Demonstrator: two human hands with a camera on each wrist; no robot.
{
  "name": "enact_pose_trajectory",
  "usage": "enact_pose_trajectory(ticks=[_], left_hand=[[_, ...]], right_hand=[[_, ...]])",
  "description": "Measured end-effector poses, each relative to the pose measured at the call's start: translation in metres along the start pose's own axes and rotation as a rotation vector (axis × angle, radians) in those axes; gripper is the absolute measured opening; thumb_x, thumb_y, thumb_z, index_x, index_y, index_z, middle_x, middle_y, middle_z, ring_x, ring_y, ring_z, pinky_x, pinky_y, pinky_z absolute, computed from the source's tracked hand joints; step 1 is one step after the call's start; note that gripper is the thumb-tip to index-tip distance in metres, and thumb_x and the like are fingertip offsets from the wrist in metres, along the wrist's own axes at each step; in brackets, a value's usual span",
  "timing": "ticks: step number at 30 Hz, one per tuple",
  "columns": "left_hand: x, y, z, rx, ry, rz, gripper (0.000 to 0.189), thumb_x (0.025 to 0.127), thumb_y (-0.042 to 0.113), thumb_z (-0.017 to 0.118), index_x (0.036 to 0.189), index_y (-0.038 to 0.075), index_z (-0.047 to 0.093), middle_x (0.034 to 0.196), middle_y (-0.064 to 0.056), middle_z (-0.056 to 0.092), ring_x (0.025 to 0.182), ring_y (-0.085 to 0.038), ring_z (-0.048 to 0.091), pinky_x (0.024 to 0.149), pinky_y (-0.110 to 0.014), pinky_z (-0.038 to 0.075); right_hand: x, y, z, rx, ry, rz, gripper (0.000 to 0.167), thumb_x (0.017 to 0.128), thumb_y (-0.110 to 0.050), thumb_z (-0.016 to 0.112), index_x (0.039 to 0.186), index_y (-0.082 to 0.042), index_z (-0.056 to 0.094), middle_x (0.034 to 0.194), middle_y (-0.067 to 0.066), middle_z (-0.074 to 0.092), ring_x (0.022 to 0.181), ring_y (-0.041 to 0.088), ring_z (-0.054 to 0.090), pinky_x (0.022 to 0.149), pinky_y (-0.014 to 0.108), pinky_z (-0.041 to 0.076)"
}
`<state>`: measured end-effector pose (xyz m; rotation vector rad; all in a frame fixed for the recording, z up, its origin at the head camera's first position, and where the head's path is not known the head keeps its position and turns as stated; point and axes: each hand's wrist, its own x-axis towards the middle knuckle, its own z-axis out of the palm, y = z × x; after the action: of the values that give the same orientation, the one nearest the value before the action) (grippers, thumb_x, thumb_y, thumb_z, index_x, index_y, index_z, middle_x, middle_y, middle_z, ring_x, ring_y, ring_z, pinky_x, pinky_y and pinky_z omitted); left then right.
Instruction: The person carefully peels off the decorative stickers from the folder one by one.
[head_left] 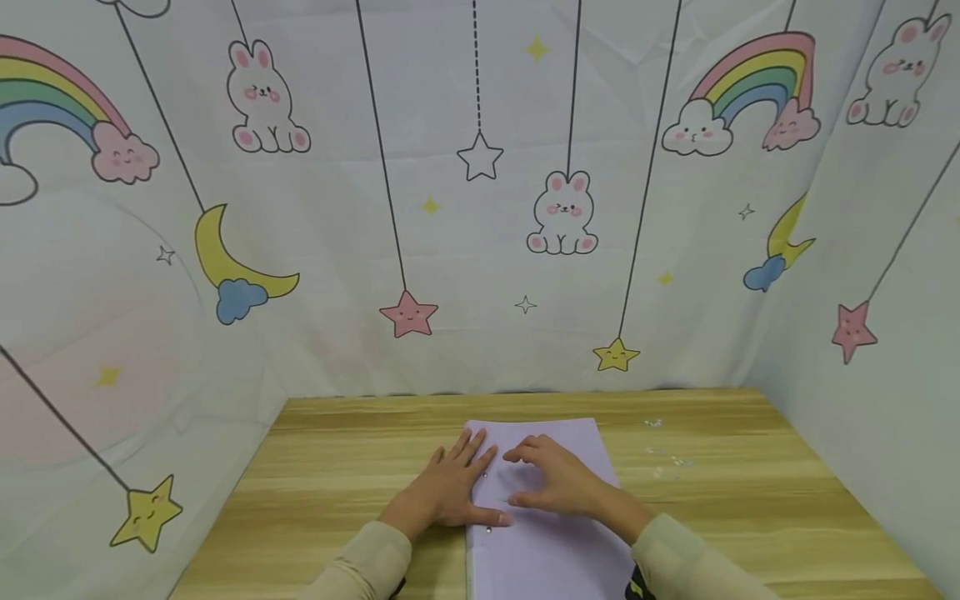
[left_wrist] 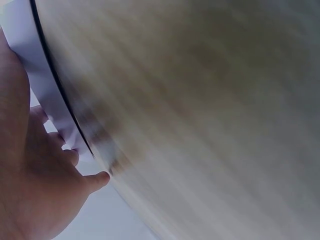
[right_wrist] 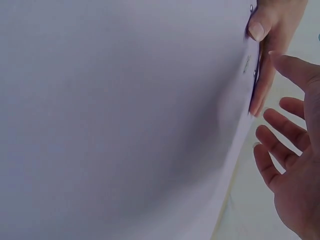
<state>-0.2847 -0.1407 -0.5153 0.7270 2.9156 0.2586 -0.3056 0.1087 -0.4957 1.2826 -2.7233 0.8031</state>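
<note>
A lavender folder [head_left: 547, 550] lies on the wooden table, with small metal rivets [head_left: 489, 530] along its left edge. My left hand [head_left: 450, 487] rests on that edge, fingers spread, its thumb [right_wrist: 257, 31] on the cover near a rivet. Over the upper part of the cover is my right hand [head_left: 558, 479], fingers loosely bent and thumb apart, holding nothing. In the right wrist view a small, thin clip-like piece [right_wrist: 246, 65] lies on the cover close to the edge. The left wrist view shows the folder's side [left_wrist: 47, 80] beside my left hand.
Right of the folder, several small, pale, shiny pieces [head_left: 682, 461] lie scattered on the wooden table [head_left: 345, 467]. A white curtain [head_left: 480, 350] printed with rabbits, stars and rainbows hangs behind the table and along both sides.
</note>
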Motion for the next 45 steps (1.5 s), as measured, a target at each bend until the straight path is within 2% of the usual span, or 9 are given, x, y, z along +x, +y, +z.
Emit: enact_pose_trajectory(ticks=[6, 11, 15, 23, 33, 45], left_hand=[[0.0, 0.0, -0.001, -0.005, -0.006, -0.001, 0.117, 0.083, 0.091, 0.057, 0.17, 0.018, 0.028, 0.178, -0.01, 0.008, 0.164, -0.034, 0.005, 0.122, -0.067, 0.023], [0.0, 0.0, 0.002, -0.003, 0.004, 0.0, 0.117, 0.083, 0.091, 0.058, 0.17, 0.018, 0.028, 0.178, -0.012, 0.009, 0.164, -0.034, 0.005, 0.122, -0.068, 0.025], [0.0, -0.001, 0.004, -0.001, 0.009, 0.003, 0.117, 0.083, 0.09, 0.059, 0.17, 0.018, 0.028, 0.178, -0.012, 0.01, 0.163, -0.035, 0.006, 0.121, -0.068, 0.025], [0.004, -0.003, 0.006, 0.004, 0.023, 0.011, 0.117, 0.082, 0.091, 0.058, 0.17, 0.019, 0.029, 0.178, -0.011, 0.009, 0.163, -0.035, 0.005, 0.121, -0.068, 0.025], [0.004, -0.003, 0.005, 0.014, 0.028, 0.023, 0.117, 0.082, 0.091, 0.057, 0.169, 0.017, 0.03, 0.178, -0.014, 0.011, 0.163, -0.037, 0.006, 0.12, -0.07, 0.026], [0.0, 0.001, 0.0, 0.003, 0.018, 0.012, 0.117, 0.083, 0.089, 0.061, 0.169, 0.015, 0.031, 0.177, -0.013, 0.013, 0.163, -0.036, 0.008, 0.121, -0.068, 0.027]], right_hand=[[0.007, -0.005, 0.005, -0.007, -0.035, -0.051, 0.032, 0.09, -0.029, 0.086, 0.113, -0.01, 0.074, 0.111, -0.003, 0.067, 0.102, 0.016, 0.064, 0.092, 0.036, 0.055], [0.012, -0.009, 0.011, -0.008, -0.067, -0.061, 0.024, 0.089, -0.021, 0.086, 0.108, -0.011, 0.075, 0.106, -0.005, 0.067, 0.099, 0.011, 0.063, 0.091, 0.033, 0.054], [0.013, -0.012, 0.013, -0.02, -0.076, -0.058, 0.021, 0.088, -0.02, 0.086, 0.105, -0.012, 0.076, 0.104, -0.006, 0.067, 0.098, 0.009, 0.062, 0.089, 0.031, 0.054], [0.013, -0.016, 0.009, -0.099, -0.063, -0.107, 0.015, 0.086, -0.014, 0.087, 0.095, -0.013, 0.075, 0.096, -0.006, 0.063, 0.092, 0.006, 0.059, 0.086, 0.03, 0.054], [0.013, -0.012, 0.012, -0.102, -0.076, -0.101, 0.012, 0.086, -0.011, 0.087, 0.089, -0.015, 0.076, 0.091, -0.011, 0.062, 0.086, 0.002, 0.056, 0.083, 0.027, 0.053], [0.012, -0.01, 0.018, -0.1, -0.054, -0.136, 0.013, 0.085, -0.007, 0.086, 0.09, -0.015, 0.077, 0.091, -0.011, 0.064, 0.085, 0.002, 0.059, 0.082, 0.028, 0.054]])
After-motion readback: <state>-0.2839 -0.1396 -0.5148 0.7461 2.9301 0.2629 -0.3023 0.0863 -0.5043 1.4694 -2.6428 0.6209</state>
